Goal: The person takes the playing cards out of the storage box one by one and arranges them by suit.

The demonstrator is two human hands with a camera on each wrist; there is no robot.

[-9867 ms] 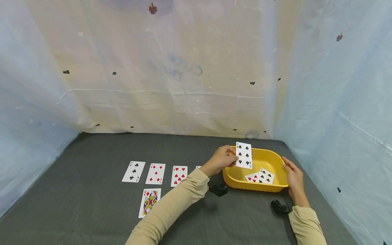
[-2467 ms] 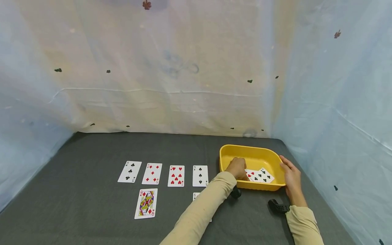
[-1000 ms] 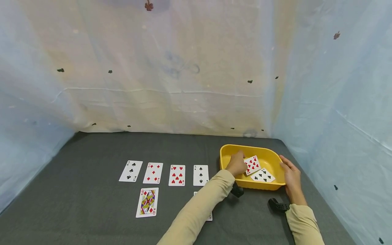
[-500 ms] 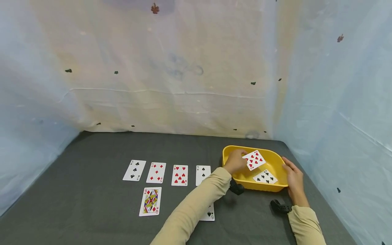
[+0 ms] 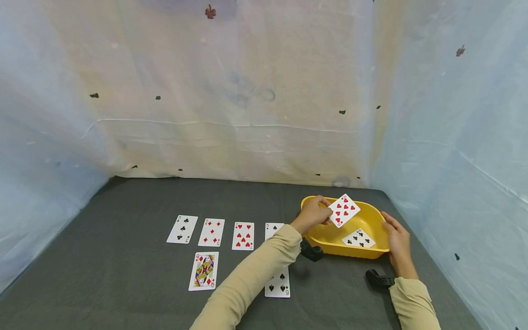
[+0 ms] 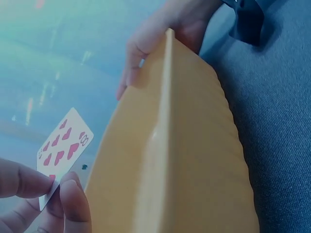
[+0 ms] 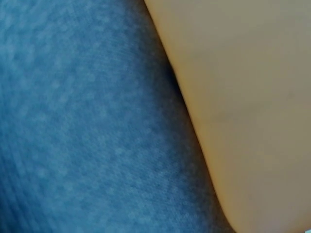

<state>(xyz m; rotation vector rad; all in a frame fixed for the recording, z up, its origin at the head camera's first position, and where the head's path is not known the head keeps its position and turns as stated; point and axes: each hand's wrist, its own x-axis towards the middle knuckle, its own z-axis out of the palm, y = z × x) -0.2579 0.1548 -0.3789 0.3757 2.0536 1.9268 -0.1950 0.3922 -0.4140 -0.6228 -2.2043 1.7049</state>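
Note:
My left hand pinches an eight of hearts between thumb and fingertips, just above the left part of a yellow plastic tub. The left wrist view shows the eight of hearts tilted up, apart from the tub wall. With my right hand I grip the tub's right end. A clubs card lies face up on the tub floor. The right wrist view holds only the blurred tub side and cloth; the hand is outside it.
Left of the tub, a row holds a three of clubs, five of diamonds, seven of hearts and three of spades. Nearer are a queen of diamonds and six of spades; the left sleeve partly covers both spades.
The six of spades went from my left hand to the table. Since then that hand reached into the tub and lifted out the eight of hearts. My right hand stays on the tub.

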